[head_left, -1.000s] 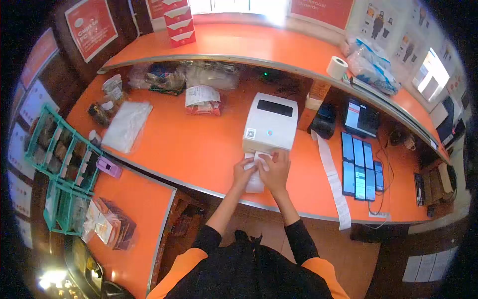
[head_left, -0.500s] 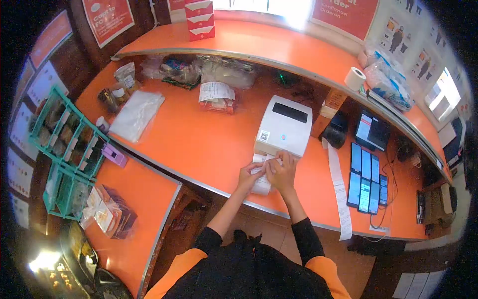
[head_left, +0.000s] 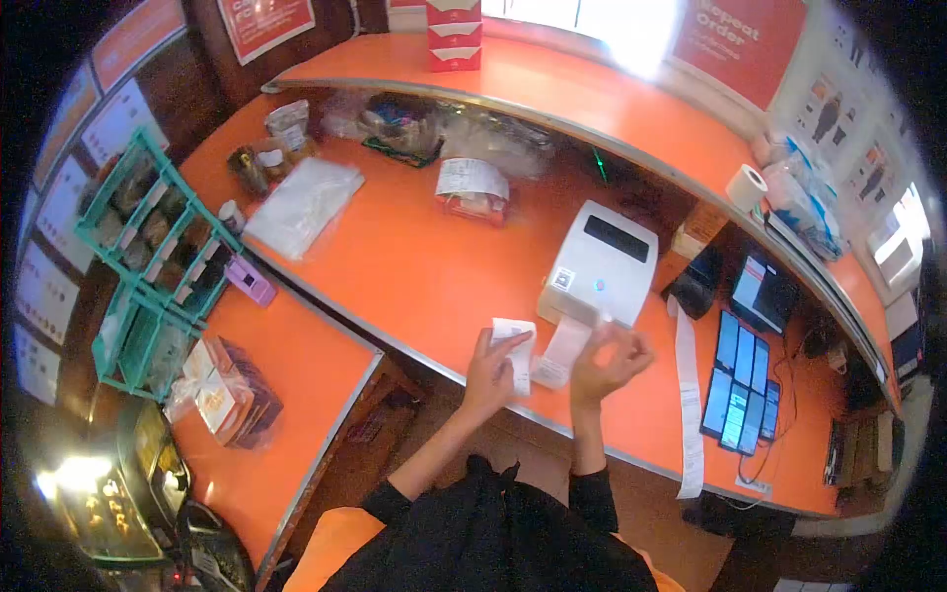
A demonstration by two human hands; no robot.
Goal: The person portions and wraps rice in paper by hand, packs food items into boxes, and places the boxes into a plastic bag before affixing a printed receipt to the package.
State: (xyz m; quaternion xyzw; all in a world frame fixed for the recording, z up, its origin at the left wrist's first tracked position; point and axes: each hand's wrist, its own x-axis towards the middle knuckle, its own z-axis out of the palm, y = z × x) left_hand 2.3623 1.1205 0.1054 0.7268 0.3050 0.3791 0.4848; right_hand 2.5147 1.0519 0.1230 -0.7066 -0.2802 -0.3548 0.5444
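My left hand (head_left: 490, 373) grips a printed white paper slip (head_left: 520, 347) between thumb and fingers, above the front edge of the counter. Just right of it, my right hand (head_left: 607, 367) is raised in front of the white label printer (head_left: 604, 264). Its fingers are bent, apart and slightly blurred, with nothing visible in them. Another strip of label paper (head_left: 564, 350) hangs from the printer's front slot, between my two hands.
Right of the printer, a long receipt (head_left: 688, 414) trails from a black receipt printer (head_left: 696, 286). Several lit phones (head_left: 738, 380) lie beyond it. A bagged order (head_left: 473, 192), clear plastic bags (head_left: 304, 207) and a green rack (head_left: 148, 232) stand leftward.
My hands were together at the printer's slot. Now they are apart: the left has drawn away leftward with the slip, and the right has lifted rightward. The view has shifted slightly.
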